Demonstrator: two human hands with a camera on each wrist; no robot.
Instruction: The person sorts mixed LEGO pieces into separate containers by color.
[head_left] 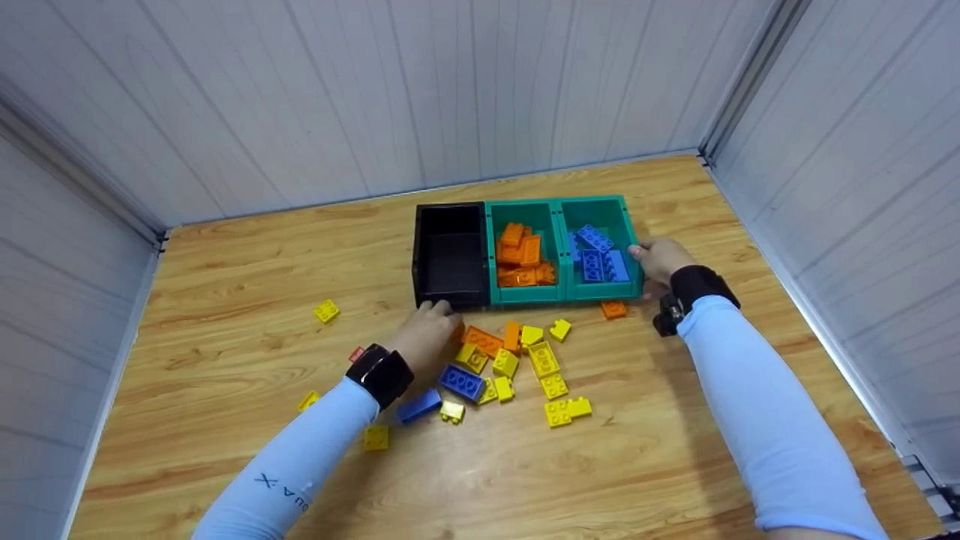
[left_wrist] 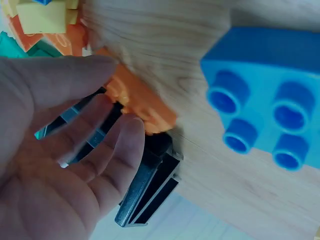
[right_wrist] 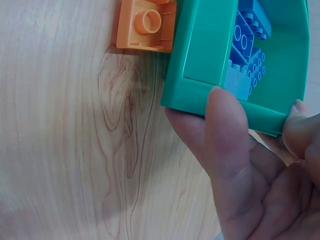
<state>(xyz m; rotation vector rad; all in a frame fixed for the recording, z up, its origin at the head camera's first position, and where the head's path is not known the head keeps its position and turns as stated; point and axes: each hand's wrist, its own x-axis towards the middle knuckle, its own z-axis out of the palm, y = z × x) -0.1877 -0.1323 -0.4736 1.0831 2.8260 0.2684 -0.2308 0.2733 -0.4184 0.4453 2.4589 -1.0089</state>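
My left hand (head_left: 426,337) is just in front of the black bin (head_left: 450,298). In the left wrist view its thumb and fingertips pinch an orange brick (left_wrist: 145,102). My right hand (head_left: 664,261) grips the right side wall of the green bin (right_wrist: 200,55) that contains several blue bricks (head_left: 594,238). The right wrist view shows the thumb over its rim and other fingers below. Between that bin and the black one stands another green bin (head_left: 525,295) with several orange bricks (head_left: 527,251). A blue brick (left_wrist: 270,95) lies close to my left hand.
Loose yellow bricks (head_left: 544,360), a blue brick (head_left: 461,382) and orange bricks (head_left: 484,341) are scattered over the wooden table (head_left: 247,300). An orange brick (right_wrist: 146,25) lies before the right bin. White panel walls (head_left: 360,90) enclose the back and sides.
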